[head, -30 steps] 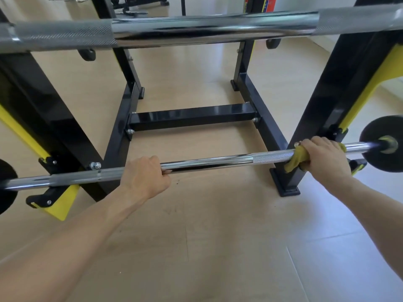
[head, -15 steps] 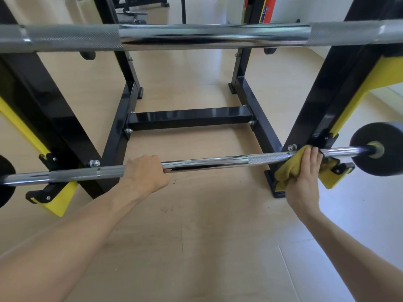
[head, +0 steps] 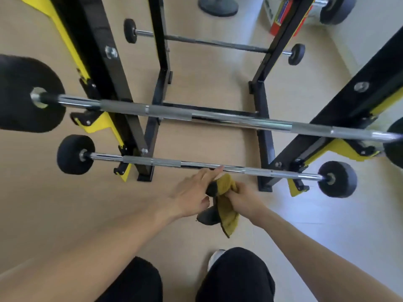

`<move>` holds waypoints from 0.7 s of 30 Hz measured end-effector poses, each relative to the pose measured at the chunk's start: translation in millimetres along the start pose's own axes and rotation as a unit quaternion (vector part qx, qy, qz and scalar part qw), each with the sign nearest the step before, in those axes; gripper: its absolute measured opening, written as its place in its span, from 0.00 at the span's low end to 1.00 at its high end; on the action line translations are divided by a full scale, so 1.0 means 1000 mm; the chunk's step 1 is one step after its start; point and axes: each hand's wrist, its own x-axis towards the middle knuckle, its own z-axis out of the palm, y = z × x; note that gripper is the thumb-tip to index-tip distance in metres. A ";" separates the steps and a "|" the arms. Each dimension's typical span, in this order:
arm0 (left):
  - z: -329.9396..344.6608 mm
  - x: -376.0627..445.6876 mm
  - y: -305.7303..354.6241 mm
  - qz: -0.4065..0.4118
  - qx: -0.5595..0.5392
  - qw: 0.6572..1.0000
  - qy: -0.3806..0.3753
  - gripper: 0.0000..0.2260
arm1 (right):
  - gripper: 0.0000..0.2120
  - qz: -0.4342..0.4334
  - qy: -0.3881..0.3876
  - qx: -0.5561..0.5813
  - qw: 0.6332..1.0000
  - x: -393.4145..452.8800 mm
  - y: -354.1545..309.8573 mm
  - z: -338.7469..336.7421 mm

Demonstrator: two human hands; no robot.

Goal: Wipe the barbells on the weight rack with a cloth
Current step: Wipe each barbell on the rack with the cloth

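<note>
Pale wood floor (head: 65, 214) lies under the scene. Just in front of the lowest barbell (head: 196, 165), a yellow cloth (head: 226, 205) with a dark underside hangs between both hands. The right hand (head: 244, 200) grips it with curled fingers; the left hand (head: 192, 197) touches its upper end, fingers mostly straight, fingertips reaching the bar. That barbell rests on the yellow hooks of the black weight rack (head: 263, 138). A thicker barbell (head: 218, 117) sits one level above, and another barbell (head: 213, 43) rests on the rack's far side.
</note>
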 end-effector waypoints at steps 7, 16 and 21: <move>-0.161 -0.140 0.105 -0.057 -0.072 0.996 0.021 0.22 | 0.06 0.024 -0.117 -0.053 0.991 -0.131 -0.177 -0.043; -0.245 -0.303 0.102 -0.212 -0.300 0.927 0.070 0.10 | 0.07 0.042 -0.154 -0.043 0.986 -0.234 -0.307 0.021; -0.284 -0.366 0.050 -0.289 -0.342 0.878 0.168 0.11 | 0.02 0.005 -0.148 -0.031 0.988 -0.238 -0.355 0.096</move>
